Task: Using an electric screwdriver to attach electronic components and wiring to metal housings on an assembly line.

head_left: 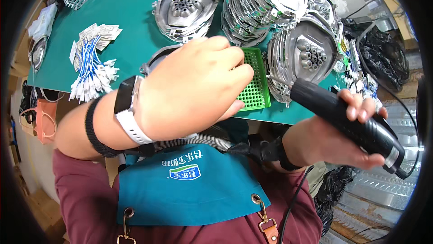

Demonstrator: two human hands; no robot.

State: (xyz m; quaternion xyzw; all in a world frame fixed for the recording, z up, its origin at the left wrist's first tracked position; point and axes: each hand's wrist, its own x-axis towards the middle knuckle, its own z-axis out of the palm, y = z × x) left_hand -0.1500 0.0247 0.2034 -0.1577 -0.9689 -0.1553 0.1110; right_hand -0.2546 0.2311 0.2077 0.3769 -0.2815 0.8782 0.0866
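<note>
My left hand [194, 84] is over the near edge of the table, its fingers curled inward beside a green perforated tray [255, 82]. What its fingertips hold, if anything, is hidden behind the hand. Partly covered by that hand is a silvery metal housing [158, 58]. My right hand [336, 136] is wrapped round a black electric screwdriver [336, 109]. The tool's thin bit points left, toward the tray, and its cord leaves from the rear end at the lower right.
Stacks of metal lamp housings [311, 54] rise right of the tray, with a taller stack [252, 9] behind. Another pile [185, 12] stands farther left. A bundle of blue-and-white wires [92, 63] lies on the green tabletop [135, 9]. Black plastic bags [383, 59] are at right.
</note>
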